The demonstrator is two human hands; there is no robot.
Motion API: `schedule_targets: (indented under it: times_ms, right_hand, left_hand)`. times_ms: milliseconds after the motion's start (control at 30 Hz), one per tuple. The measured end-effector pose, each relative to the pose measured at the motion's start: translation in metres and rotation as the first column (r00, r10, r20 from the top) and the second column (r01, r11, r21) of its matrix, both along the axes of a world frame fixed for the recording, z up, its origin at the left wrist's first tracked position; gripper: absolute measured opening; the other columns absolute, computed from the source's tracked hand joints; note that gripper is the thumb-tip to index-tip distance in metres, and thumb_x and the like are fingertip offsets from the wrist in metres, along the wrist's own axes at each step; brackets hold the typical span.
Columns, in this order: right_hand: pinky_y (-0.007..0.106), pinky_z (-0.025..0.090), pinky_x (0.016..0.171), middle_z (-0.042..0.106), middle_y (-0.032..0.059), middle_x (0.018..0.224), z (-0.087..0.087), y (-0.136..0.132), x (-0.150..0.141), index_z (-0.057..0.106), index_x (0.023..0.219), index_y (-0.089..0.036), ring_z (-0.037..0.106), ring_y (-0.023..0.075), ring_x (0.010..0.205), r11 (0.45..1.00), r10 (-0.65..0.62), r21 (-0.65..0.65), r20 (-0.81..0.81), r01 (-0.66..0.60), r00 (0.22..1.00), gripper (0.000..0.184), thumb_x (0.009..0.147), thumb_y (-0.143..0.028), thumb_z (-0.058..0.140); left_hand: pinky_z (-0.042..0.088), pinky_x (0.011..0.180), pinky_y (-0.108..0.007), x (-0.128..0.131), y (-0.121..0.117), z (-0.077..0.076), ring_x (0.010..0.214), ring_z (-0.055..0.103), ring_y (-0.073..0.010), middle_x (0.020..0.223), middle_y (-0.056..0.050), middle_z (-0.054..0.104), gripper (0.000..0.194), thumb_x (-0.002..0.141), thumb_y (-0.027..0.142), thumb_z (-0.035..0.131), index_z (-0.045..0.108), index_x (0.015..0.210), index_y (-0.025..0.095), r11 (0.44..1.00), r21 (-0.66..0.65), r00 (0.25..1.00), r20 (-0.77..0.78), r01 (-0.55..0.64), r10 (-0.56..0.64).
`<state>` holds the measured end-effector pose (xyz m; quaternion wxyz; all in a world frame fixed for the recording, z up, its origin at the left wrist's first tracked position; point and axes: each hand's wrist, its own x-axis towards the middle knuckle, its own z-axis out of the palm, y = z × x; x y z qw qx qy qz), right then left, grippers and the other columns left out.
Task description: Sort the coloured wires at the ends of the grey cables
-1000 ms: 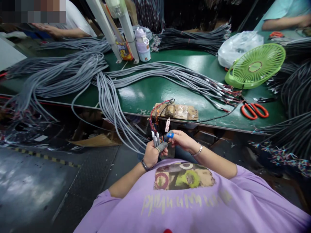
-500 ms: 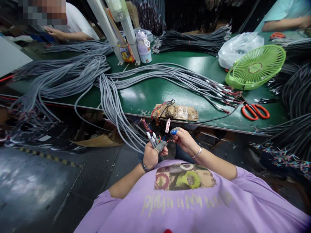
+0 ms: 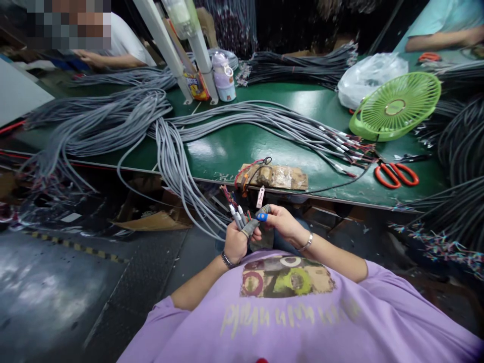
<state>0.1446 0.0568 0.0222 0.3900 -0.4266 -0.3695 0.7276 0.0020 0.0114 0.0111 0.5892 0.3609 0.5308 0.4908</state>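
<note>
Several grey cables (image 3: 237, 218) with white-banded ends and thin coloured wires are gripped in my left hand (image 3: 239, 241), just in front of the table edge. Grey tape or a finger cover wraps its thumb. My right hand (image 3: 278, 222) meets the left at the wire ends, its thumb and forefinger pinched together; a blue band and grey wrapping show on these fingers. What lies in that pinch is covered by the fingertips. The held cables belong to a long grey bundle (image 3: 174, 156) hanging over the table edge.
On the green table (image 3: 212, 151) lie more grey cables (image 3: 264, 118), a cardboard-and-tape block (image 3: 280, 176), orange-handled scissors (image 3: 397, 174), a green fan (image 3: 397, 107), a plastic bag (image 3: 372, 78) and a purple bottle (image 3: 224, 78). Black cables (image 3: 465, 141) crowd the right. Two other people sit across.
My right hand has moved left and down, from a short gap away to touching the wire ends at my left hand. My left hand keeps its grip on the cables.
</note>
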Motion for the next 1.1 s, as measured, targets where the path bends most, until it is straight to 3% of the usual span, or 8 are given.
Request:
schedule_targets:
  times_ms: [133,300,400,467,567,667,833,1100]
  right_hand:
    - [0.018,0.038,0.047,0.043,-0.0078,0.052,-0.009,0.011,0.005,0.053,0.066,-0.018,0.037,0.0050,0.046,0.974,-0.190,-0.143,-0.068,0.179,0.979,0.026,0.061,-0.031,0.075]
    - [0.022,0.046,0.053,0.058,0.0000,0.067,-0.012,0.027,0.010,0.060,0.076,-0.016,0.049,0.0076,0.053,0.964,-0.099,-0.260,-0.195,0.045,0.976,0.026,0.075,-0.042,0.065]
    - [0.023,0.045,0.054,0.061,0.0021,0.072,-0.009,0.030,0.005,0.062,0.081,-0.015,0.050,0.0083,0.055,0.982,0.045,-0.167,-0.241,-0.088,0.969,0.037,0.074,-0.051,0.066]
    - [0.022,0.040,0.051,0.056,-0.0006,0.065,-0.009,0.031,0.001,0.061,0.076,-0.015,0.045,0.0073,0.051,0.994,0.065,-0.069,-0.215,-0.082,0.974,0.040,0.070,-0.054,0.070]
    - [0.021,0.032,0.046,0.045,-0.0049,0.052,-0.012,0.030,-0.005,0.055,0.063,-0.016,0.036,0.0059,0.046,0.993,-0.095,0.065,-0.096,0.102,0.991,0.043,0.067,-0.056,0.072]
    - [0.021,0.032,0.046,0.046,-0.0042,0.050,-0.017,0.030,-0.009,0.054,0.061,-0.017,0.037,0.0066,0.046,0.959,-0.232,0.160,-0.044,0.236,0.972,0.048,0.070,-0.062,0.065]
    - [0.023,0.040,0.048,0.053,-0.0014,0.056,-0.021,0.035,-0.014,0.061,0.075,-0.015,0.045,0.0097,0.048,0.999,-0.037,0.014,-0.273,0.043,0.961,0.054,0.073,-0.069,0.056]
    - [0.024,0.042,0.045,0.058,0.0014,0.057,-0.016,0.038,-0.017,0.063,0.077,-0.014,0.049,0.0108,0.046,0.994,-0.074,-0.108,-0.382,0.035,0.921,0.052,0.076,-0.065,0.056]
  left_hand:
    - [0.042,0.040,-0.021,0.000,-0.001,0.005,0.043,0.060,-0.0125,0.054,-0.003,0.066,0.033,0.070,0.046,0.071,0.063,0.063,0.014,1.000,-0.003,0.998,0.051,-0.021,0.021]
    - [0.042,0.039,-0.019,0.003,0.001,0.010,0.041,0.058,-0.0103,0.053,-0.002,0.065,0.030,0.069,0.042,0.073,0.063,0.062,0.014,0.998,0.021,0.992,0.119,-0.052,0.049]
    - [0.041,0.039,-0.018,0.008,0.007,0.014,0.041,0.058,-0.0098,0.053,-0.001,0.065,0.028,0.069,0.040,0.072,0.063,0.063,0.014,0.998,0.034,0.988,0.146,-0.050,0.045]
    - [0.040,0.039,-0.018,0.011,0.011,0.016,0.041,0.057,-0.0097,0.053,-0.001,0.064,0.029,0.069,0.041,0.072,0.063,0.062,0.014,0.998,0.037,0.988,0.144,-0.052,0.046]
    - [0.038,0.038,-0.018,0.014,0.015,0.017,0.040,0.057,-0.0097,0.052,-0.001,0.064,0.031,0.068,0.042,0.072,0.061,0.061,0.014,0.997,0.036,0.991,0.122,-0.067,0.062]
    - [0.038,0.038,-0.018,0.016,0.019,0.017,0.040,0.058,-0.0100,0.052,-0.002,0.064,0.031,0.068,0.042,0.072,0.061,0.062,0.013,0.996,0.031,0.992,0.104,-0.081,0.077]
    - [0.039,0.037,-0.018,0.018,0.021,0.013,0.039,0.057,-0.0104,0.051,-0.001,0.063,0.030,0.068,0.041,0.073,0.062,0.066,0.013,0.995,0.015,0.990,0.106,-0.100,0.098]
    - [0.038,0.037,-0.018,0.019,0.020,0.008,0.040,0.057,-0.0108,0.051,-0.002,0.063,0.035,0.066,0.045,0.073,0.060,0.062,0.013,0.998,-0.014,0.996,0.065,-0.060,0.061]
